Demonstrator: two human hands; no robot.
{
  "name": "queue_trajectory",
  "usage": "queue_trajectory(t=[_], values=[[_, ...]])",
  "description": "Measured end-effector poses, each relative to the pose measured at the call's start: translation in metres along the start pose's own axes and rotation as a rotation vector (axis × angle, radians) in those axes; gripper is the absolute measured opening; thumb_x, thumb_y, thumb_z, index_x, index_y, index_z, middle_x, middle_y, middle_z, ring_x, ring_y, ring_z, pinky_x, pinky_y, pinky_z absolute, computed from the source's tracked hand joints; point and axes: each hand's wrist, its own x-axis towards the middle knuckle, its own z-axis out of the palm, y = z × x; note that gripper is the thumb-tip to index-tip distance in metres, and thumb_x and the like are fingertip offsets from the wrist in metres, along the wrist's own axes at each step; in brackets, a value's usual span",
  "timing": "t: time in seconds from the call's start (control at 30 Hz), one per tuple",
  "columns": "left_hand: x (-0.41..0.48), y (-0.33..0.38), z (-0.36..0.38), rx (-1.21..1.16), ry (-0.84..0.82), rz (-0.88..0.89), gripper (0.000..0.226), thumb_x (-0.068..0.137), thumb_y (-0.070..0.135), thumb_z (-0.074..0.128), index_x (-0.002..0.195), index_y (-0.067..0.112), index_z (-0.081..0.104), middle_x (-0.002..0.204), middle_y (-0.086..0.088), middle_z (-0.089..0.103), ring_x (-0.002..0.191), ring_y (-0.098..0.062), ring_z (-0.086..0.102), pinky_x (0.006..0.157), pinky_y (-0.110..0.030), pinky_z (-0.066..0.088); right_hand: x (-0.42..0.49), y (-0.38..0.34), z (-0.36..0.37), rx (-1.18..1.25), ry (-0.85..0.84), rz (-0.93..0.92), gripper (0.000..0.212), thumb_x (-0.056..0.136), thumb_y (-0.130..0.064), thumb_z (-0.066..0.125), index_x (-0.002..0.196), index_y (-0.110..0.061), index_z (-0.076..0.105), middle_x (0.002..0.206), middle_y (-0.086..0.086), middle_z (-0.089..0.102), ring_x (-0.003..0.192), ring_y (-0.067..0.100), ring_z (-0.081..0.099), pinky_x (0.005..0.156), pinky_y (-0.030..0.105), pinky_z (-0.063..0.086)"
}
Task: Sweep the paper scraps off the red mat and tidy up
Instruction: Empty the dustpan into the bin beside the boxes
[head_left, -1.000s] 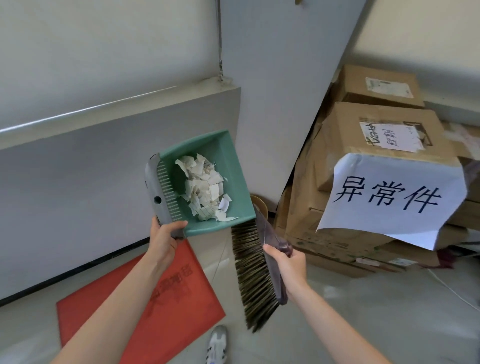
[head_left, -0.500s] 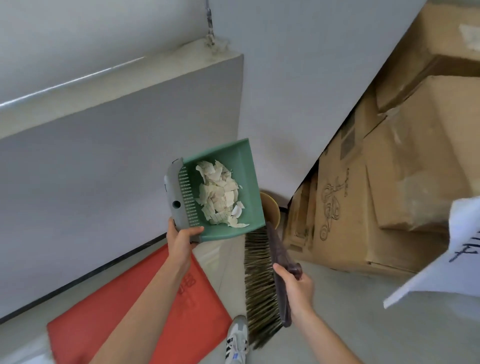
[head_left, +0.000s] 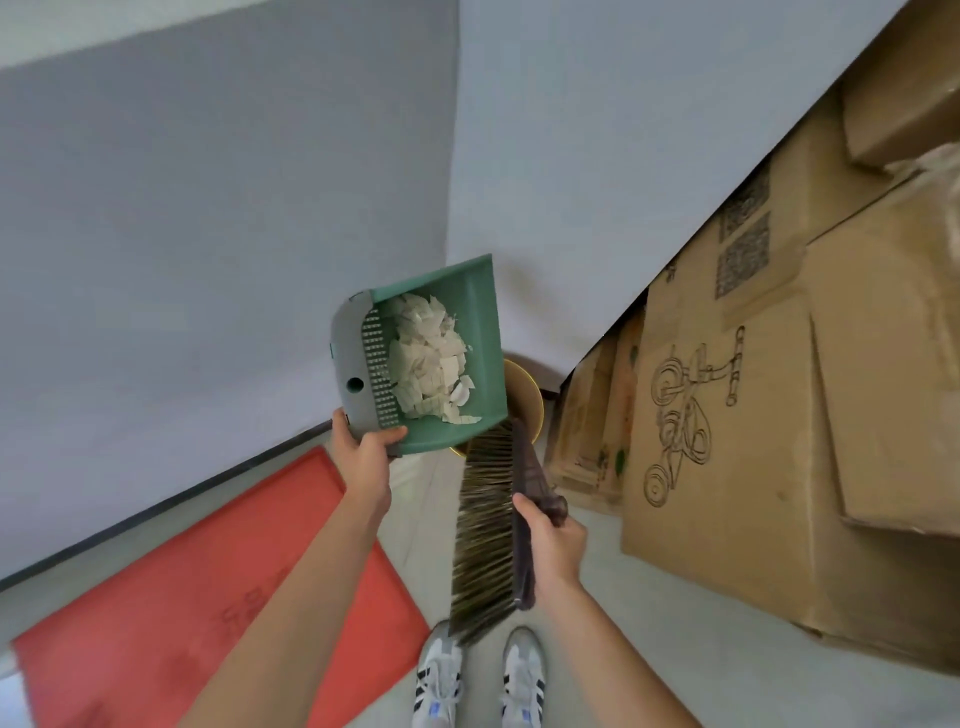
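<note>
My left hand (head_left: 363, 452) grips the lower corner of a green dustpan (head_left: 480, 332) with a grey comb edge, held up in the air. A heap of white paper scraps (head_left: 428, 358) lies inside it. My right hand (head_left: 550, 540) holds a brown hand brush (head_left: 488, 525) by its back, bristles pointing left. The red mat (head_left: 208, 592) lies on the floor at lower left, with no scraps seen on it. A round yellow-rimmed bin (head_left: 527, 400) stands in the corner, mostly hidden behind the dustpan and brush.
Grey walls meet in a corner right behind the bin. Large cardboard boxes (head_left: 753, 441) are stacked along the right side. My two white sneakers (head_left: 478, 675) stand on the pale floor beside the mat's right edge.
The view has tipped down and come closer to the corner. The dustpan and brush now hang over the bin, and both shoes show. The white paper sign has left the view.
</note>
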Motion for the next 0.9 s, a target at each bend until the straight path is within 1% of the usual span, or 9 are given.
queue_trajectory(t=[0.13,0.23,0.37,0.43,0.5,0.6,0.7,0.8,0.9], values=[[0.01,-0.029,0.014,-0.033,0.046,-0.007,0.047,0.07,-0.017,0.059,0.106,0.012,0.047,0.098,0.001,0.059,0.088,-0.02,0.058,0.069,-0.039,0.055,0.031,0.018,0.008,0.007,-0.012,0.031,0.027,0.065,-0.023,0.087,0.08,-0.007,0.072,0.08,0.007,0.076,0.083,0.031,0.072,0.086,0.051,0.056],[0.021,-0.055,0.022,-0.037,0.073,0.024,0.05,0.07,-0.016,0.06,0.11,0.011,0.047,0.103,0.0,0.059,0.095,-0.022,0.058,0.072,-0.038,0.057,0.053,0.027,0.015,-0.002,-0.007,0.051,0.029,0.064,-0.026,0.087,0.081,-0.008,0.072,0.081,0.005,0.076,0.083,0.03,0.072,0.086,0.05,0.057],[0.032,-0.09,0.032,0.034,0.098,0.052,0.057,0.073,-0.01,0.063,0.123,0.011,0.047,0.109,0.0,0.058,0.099,-0.017,0.059,0.072,-0.029,0.057,0.069,0.025,0.024,-0.066,0.108,0.015,0.024,0.075,-0.024,0.081,0.086,-0.007,0.069,0.087,0.005,0.071,0.086,0.029,0.067,0.088,0.037,0.054],[0.04,-0.107,0.033,0.084,0.102,0.075,0.057,0.071,-0.004,0.065,0.121,0.018,0.048,0.109,0.003,0.059,0.1,-0.015,0.059,0.078,-0.033,0.056,0.078,0.028,0.026,-0.057,0.158,0.022,0.029,0.077,-0.023,0.08,0.095,-0.003,0.07,0.089,0.009,0.068,0.088,0.03,0.066,0.087,0.035,0.052],[0.046,-0.12,0.034,0.111,0.109,0.084,0.055,0.07,-0.003,0.066,0.115,0.023,0.048,0.104,0.008,0.059,0.096,-0.009,0.059,0.079,-0.031,0.053,0.088,0.031,0.028,-0.031,0.174,0.056,0.032,0.076,-0.025,0.08,0.097,-0.004,0.069,0.094,0.011,0.07,0.093,0.032,0.067,0.09,0.041,0.054],[0.053,-0.133,0.039,0.121,0.127,0.094,0.054,0.07,-0.002,0.066,0.118,0.016,0.049,0.106,-0.002,0.06,0.095,-0.015,0.06,0.075,-0.025,0.05,0.103,0.034,0.032,0.011,0.138,0.105,0.026,0.073,-0.025,0.082,0.085,-0.008,0.066,0.089,0.007,0.07,0.092,0.033,0.066,0.089,0.042,0.054],[0.056,-0.145,0.044,0.118,0.134,0.12,0.054,0.072,-0.002,0.064,0.121,0.013,0.048,0.11,-0.009,0.06,0.095,-0.02,0.06,0.075,-0.028,0.052,0.116,0.04,0.036,0.015,0.109,0.092,0.023,0.069,-0.025,0.084,0.077,-0.011,0.068,0.084,0.005,0.072,0.087,0.03,0.068,0.089,0.044,0.055],[0.057,-0.152,0.049,0.125,0.158,0.145,0.059,0.074,-0.005,0.063,0.127,0.015,0.047,0.116,-0.01,0.06,0.103,-0.023,0.061,0.085,-0.035,0.057,0.124,0.042,0.044,0.009,0.086,0.092,0.024,0.067,-0.025,0.085,0.079,-0.011,0.069,0.088,0.006,0.073,0.087,0.03,0.069,0.089,0.048,0.055],[0.054,-0.156,0.054,0.132,0.174,0.13,0.066,0.075,-0.004,0.062,0.133,0.02,0.043,0.123,-0.008,0.058,0.111,-0.021,0.059,0.093,-0.04,0.054,0.128,0.04,0.047,-0.004,0.143,0.08,0.024,0.074,-0.024,0.081,0.082,-0.008,0.065,0.093,0.007,0.07,0.089,0.03,0.066,0.089,0.042,0.055]])
